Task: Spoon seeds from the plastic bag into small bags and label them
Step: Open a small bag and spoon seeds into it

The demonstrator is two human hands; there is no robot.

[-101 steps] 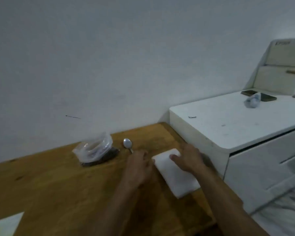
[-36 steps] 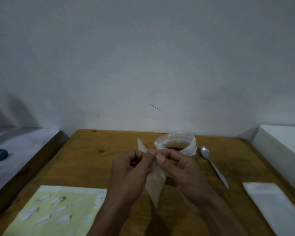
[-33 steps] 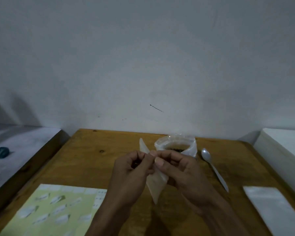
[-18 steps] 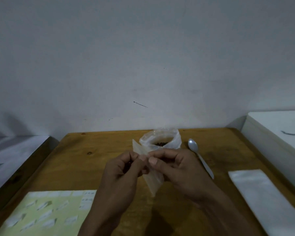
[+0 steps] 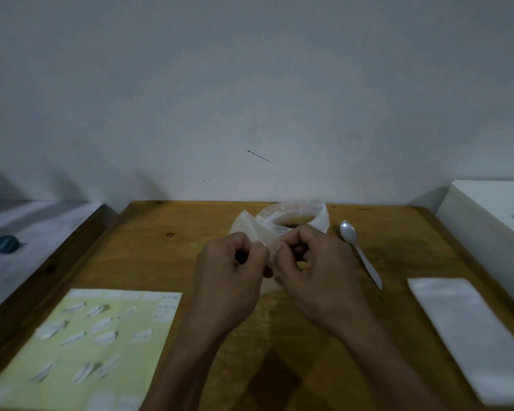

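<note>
Both hands are together over the middle of the wooden table point(image 5: 166, 262). My left hand point(image 5: 232, 274) and my right hand point(image 5: 312, 271) each pinch the top edge of one small clear bag point(image 5: 247, 229), whose corner sticks up behind the left fingers. Just behind the hands stands the open plastic bag point(image 5: 297, 216) with dark seeds in its bottom. A metal spoon point(image 5: 358, 250) lies on the table to the right of it, bowl pointing away. A pale green label sheet point(image 5: 83, 345) with white stickers lies at the front left.
A flat stack of small clear bags point(image 5: 469, 333) lies at the front right. A white cabinet point(image 5: 493, 215) borders the table's right side. On the left is a lower grey surface with a dark round lid point(image 5: 5, 244). A wall closes the back.
Earlier both hands were at the stack of small bags. They now hold one small bag in front of the seed bag, working at its top edge; the lower part is hidden behind the hands.
</note>
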